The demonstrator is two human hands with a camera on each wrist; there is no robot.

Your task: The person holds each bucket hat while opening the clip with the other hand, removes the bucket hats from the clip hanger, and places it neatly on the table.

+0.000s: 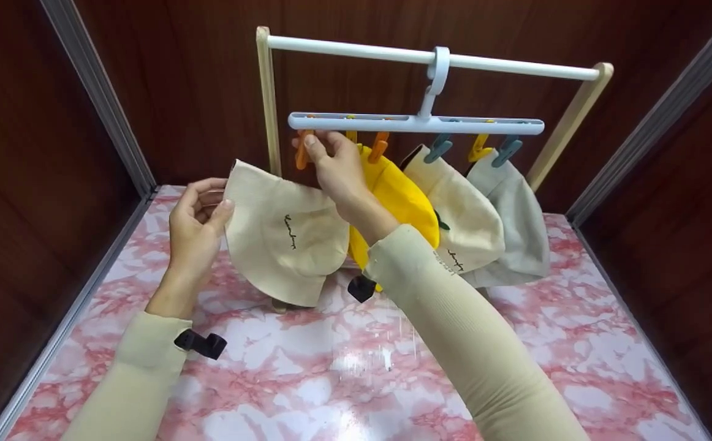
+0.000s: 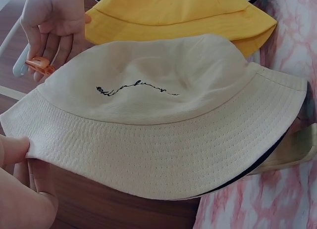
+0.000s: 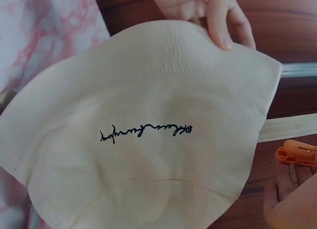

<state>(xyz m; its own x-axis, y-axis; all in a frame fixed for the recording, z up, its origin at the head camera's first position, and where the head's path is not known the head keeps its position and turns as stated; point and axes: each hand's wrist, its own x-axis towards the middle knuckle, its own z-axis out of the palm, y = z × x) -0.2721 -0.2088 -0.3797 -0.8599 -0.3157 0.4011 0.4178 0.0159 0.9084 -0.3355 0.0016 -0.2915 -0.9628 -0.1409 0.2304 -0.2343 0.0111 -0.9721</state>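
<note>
My left hand (image 1: 196, 223) pinches the brim of a cream bucket hat (image 1: 258, 211) between thumb and fingers. The hat hangs sideways from that grip, dark script on its crown facing me. My right hand (image 1: 340, 174) holds an orange clothespin (image 1: 302, 153) at the left end of a pale blue clip hanger (image 1: 368, 122). In the right wrist view that clothespin (image 3: 297, 154) is apart from the hat, above my fingers. The left wrist view shows the hat's dark lining along the brim's lower edge.
The hanger hooks over a white rail (image 1: 356, 49) with wooden posts (image 1: 268, 104). From its other clips hang a yellow hat (image 1: 399, 190), a cream hat (image 1: 460, 202) and a grey hat (image 1: 518, 220). Dark wood walls surround the pink marbled table (image 1: 270, 392).
</note>
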